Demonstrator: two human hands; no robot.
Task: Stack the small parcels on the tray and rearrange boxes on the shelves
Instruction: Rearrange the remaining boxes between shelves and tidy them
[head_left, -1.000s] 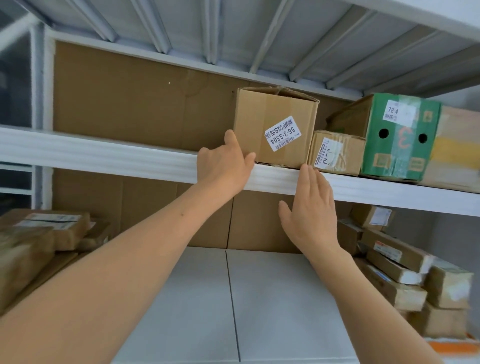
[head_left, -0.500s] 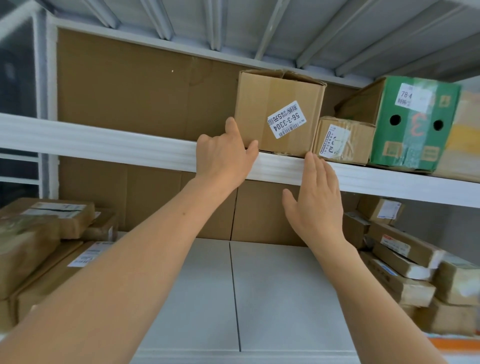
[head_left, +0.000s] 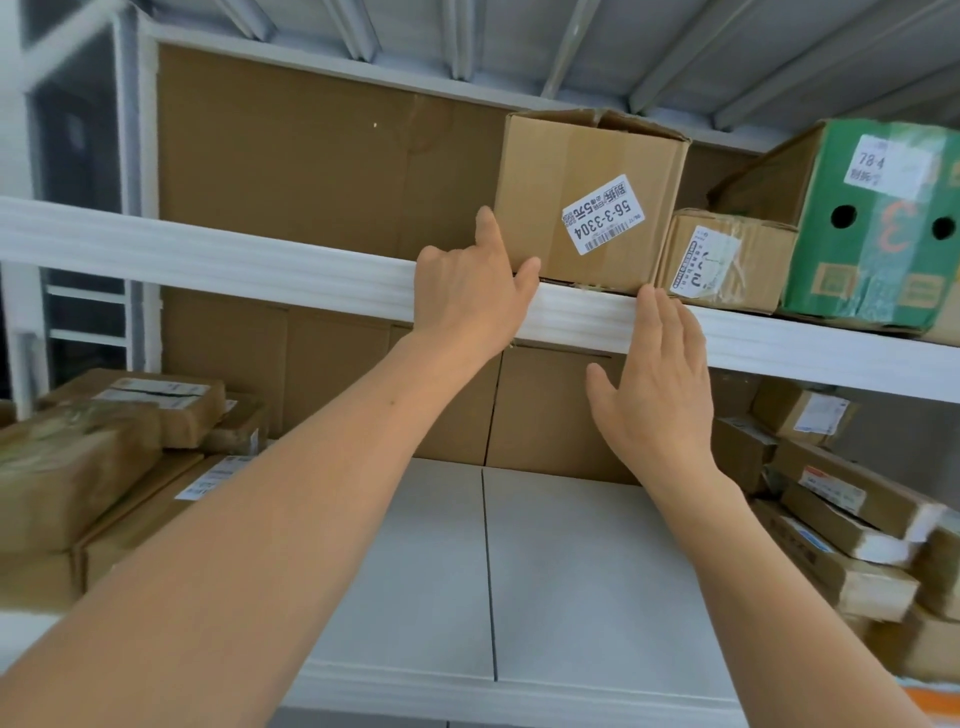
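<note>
A brown cardboard box (head_left: 587, 202) with a tilted white label stands on the upper shelf (head_left: 208, 260), close against a smaller taped box (head_left: 727, 260) on its right. My left hand (head_left: 467, 296) lies at the box's lower left corner, index finger along its left side and thumb touching the front bottom edge. My right hand (head_left: 654, 395) is flat with straight fingers, the fingertips at the shelf rail just under the box's lower right corner. Neither hand grips the box.
A green box (head_left: 872, 228) with two round holes sits right of the small box. On the lower shelf (head_left: 545, 571), brown parcels (head_left: 93, 467) are piled at the left and several more parcels (head_left: 841, 519) at the right. Cardboard sheets line the shelf backs.
The view has shifted slightly. My right hand has risen a little so its fingertips reach the rail under the box. My left hand stays at the box's lower left corner.
</note>
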